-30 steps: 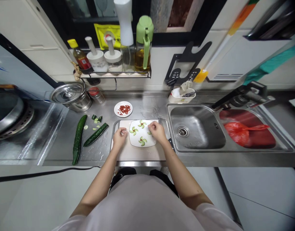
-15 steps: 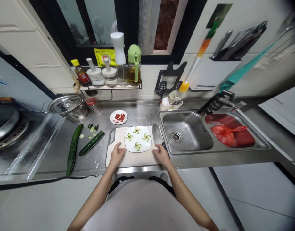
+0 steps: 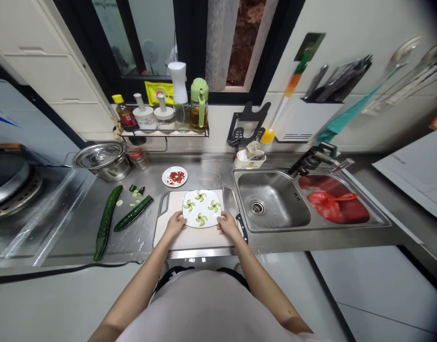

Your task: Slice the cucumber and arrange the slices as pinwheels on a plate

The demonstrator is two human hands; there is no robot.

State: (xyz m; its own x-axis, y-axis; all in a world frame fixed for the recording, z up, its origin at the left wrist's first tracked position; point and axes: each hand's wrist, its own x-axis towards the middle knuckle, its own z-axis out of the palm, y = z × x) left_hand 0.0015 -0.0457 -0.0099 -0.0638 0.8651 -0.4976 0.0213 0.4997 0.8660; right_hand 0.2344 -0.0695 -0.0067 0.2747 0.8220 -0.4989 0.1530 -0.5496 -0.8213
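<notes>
On cutting board: squarish white plate, four green pinwheels, red-centred.

I'm working remotely in a kitchen: a steel counter runs beneath the fingers, a double sink sits to their right, a dark pan rests on a burner far to their left, and beyond them, leftward, I see a lidded pot and a rack of jars and bottles.
</notes>
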